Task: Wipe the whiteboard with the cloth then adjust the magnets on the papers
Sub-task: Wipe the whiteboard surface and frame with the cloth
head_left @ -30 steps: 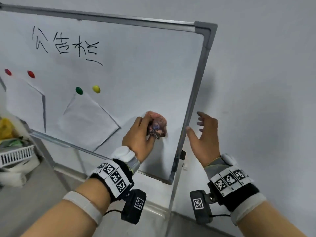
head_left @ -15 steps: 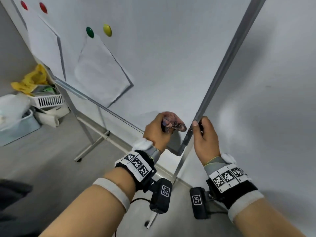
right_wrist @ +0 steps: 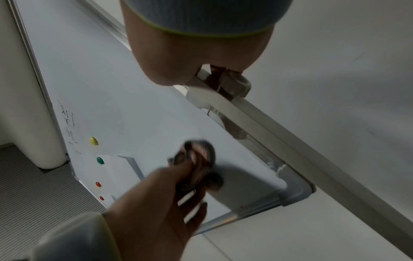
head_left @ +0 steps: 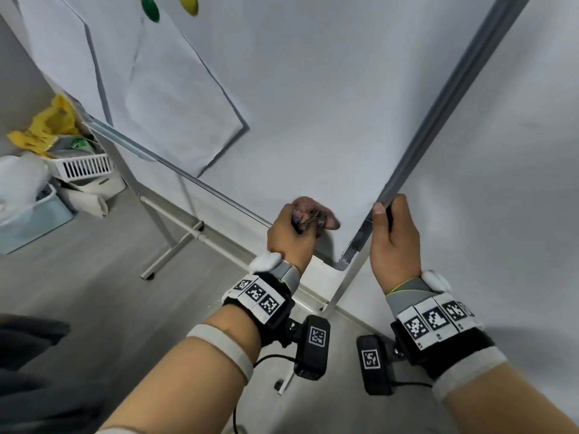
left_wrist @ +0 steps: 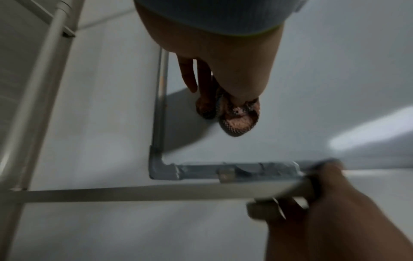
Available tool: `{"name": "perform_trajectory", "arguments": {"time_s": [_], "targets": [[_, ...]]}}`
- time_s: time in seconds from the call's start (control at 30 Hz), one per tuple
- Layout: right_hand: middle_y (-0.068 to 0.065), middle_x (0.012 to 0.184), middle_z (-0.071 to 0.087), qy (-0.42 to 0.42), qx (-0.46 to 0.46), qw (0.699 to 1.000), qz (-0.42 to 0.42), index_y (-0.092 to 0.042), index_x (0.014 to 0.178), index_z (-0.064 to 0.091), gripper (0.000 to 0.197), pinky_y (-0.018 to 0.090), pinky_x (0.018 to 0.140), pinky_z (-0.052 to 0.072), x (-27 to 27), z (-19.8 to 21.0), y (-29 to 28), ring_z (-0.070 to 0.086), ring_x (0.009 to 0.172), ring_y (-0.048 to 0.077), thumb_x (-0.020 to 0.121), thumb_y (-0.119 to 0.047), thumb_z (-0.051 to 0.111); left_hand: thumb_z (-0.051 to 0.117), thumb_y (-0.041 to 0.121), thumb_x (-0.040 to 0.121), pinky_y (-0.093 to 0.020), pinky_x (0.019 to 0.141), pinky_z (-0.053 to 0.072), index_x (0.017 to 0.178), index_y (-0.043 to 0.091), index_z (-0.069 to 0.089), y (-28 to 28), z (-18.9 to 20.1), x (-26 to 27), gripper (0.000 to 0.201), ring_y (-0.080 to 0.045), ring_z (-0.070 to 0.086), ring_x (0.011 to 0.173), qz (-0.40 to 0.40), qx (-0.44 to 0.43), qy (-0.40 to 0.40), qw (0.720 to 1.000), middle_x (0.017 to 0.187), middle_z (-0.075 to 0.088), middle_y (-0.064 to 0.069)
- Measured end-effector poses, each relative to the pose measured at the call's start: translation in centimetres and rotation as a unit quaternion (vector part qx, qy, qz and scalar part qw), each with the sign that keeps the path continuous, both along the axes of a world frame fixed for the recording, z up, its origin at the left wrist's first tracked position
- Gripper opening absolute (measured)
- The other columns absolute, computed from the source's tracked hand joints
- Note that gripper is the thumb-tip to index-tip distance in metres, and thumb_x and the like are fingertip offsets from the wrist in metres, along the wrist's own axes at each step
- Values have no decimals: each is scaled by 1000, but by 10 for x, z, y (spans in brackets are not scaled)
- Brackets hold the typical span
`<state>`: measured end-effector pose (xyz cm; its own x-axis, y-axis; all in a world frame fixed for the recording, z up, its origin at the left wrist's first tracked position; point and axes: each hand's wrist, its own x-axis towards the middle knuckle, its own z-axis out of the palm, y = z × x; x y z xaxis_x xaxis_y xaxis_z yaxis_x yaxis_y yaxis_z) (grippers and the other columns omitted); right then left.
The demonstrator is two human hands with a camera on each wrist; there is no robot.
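Observation:
The whiteboard (head_left: 313, 104) fills the upper head view. My left hand (head_left: 289, 238) grips a bunched pink patterned cloth (head_left: 311, 214) and presses it on the board near its lower right corner (left_wrist: 159, 169); the cloth (left_wrist: 238, 120) shows under my fingers in the left wrist view. My right hand (head_left: 393, 233) is curled round the board's grey right frame (head_left: 438, 114), thumb on the front edge. A green magnet (head_left: 149, 8) and a yellow magnet (head_left: 188, 4) sit above a tilted paper (head_left: 175, 98). Two red magnets (right_wrist: 99, 191) appear in the right wrist view.
The board stands on a white metal stand (head_left: 163, 214) on a grey floor. At the left are a white slatted basket (head_left: 84, 166), a yellow bag (head_left: 47, 126) and a pale bin (head_left: 28, 214). A plain wall (head_left: 517, 214) lies right of the board.
The left hand carried the cloth down toward the board's lower right corner. The right hand, open a second ago, took hold of the right frame. The head view dropped lower.

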<state>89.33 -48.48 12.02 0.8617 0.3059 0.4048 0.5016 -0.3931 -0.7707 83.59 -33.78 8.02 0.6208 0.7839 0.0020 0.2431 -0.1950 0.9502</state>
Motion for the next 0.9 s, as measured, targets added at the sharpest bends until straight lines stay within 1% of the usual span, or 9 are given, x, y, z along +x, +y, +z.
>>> {"name": "perform_trajectory", "arguments": {"time_s": [0.13, 0.23, 0.33, 0.4, 0.5, 0.57, 0.67, 0.77, 0.9], "targets": [[13, 84, 50, -3, 7, 1000, 0, -4, 93, 42, 39, 45, 72, 41, 1, -5, -3, 47, 77, 32, 102, -42, 34, 59, 11, 84, -24, 74, 56, 66, 47, 68, 33, -33, -4, 42, -16, 64, 70, 26, -88, 60, 994, 61, 66, 17], [11, 96, 51, -4, 21, 1000, 12, -3, 97, 48, 41, 34, 79, 43, -1, -10, -3, 48, 87, 25, 102, -42, 36, 63, 18, 86, -26, 77, 48, 88, 27, 64, 52, -33, -9, 10, -21, 63, 78, 55, -82, 55, 994, 82, 67, 4], [5, 125, 52, 44, 88, 995, 0, -11, 126, 51, 42, 14, 94, 41, -6, -24, -8, 52, 112, 12, 99, -43, 45, 67, 21, 84, -30, 79, 48, 111, 13, 60, 76, -17, -12, 28, -26, 63, 90, 89, -47, 24, 995, 101, 69, -6], [3, 127, 49, 21, 123, 988, -86, -10, 129, 47, 43, 31, 101, 45, -16, -39, -18, 54, 116, 18, 97, -39, 52, 71, 28, 77, -37, 89, 54, 112, 18, 60, 93, -10, -21, 38, -27, 67, 95, 76, -32, 20, 996, 106, 72, -7], [1, 103, 53, -5, 86, 989, -117, -10, 111, 52, 25, 45, 82, 50, -54, -63, -20, 55, 90, 22, 94, -26, 60, 75, 32, 69, -42, 87, 60, 100, 22, 62, 106, -17, -46, 35, -27, 74, 89, 14, -82, 27, 996, 100, 75, -10], [-3, 96, 56, 42, 28, 999, 11, -18, 111, 55, 22, 34, 74, 52, -82, -78, -2, 57, 83, 10, 91, -16, 64, 77, 24, 77, -27, 74, 60, 102, 15, 64, 97, -22, -66, 29, -19, 75, 81, -60, -114, 63, 990, 94, 75, -10], [-10, 114, 47, 102, -44, 983, 149, -37, 131, 50, 54, 16, 87, 49, -102, -97, 33, 54, 102, -2, 86, -16, 71, 74, 25, 77, -26, 69, 50, 103, 13, 70, 79, -39, -87, 29, -17, 70, 84, -187, -185, 152, 953, 90, 75, -3], [-8, 118, 49, 141, -31, 983, 112, -37, 130, 57, 53, 18, 94, 51, -108, -104, 73, 53, 105, -7, 84, -20, 77, 71, 23, 80, -30, 79, 45, 102, 10, 73, 92, -44, -89, 26, -16, 65, 85, -303, -245, 174, 904, 91, 72, -6], [-3, 107, 60, 144, -12, 989, 9, -30, 112, 68, 39, 30, 81, 57, -106, -105, 89, 61, 92, 4, 79, -11, 79, 64, 30, 76, -36, 91, 41, 93, 20, 76, 119, -47, -83, 24, -13, 64, 96, -347, -323, 158, 866, 97, 72, 0]]}}
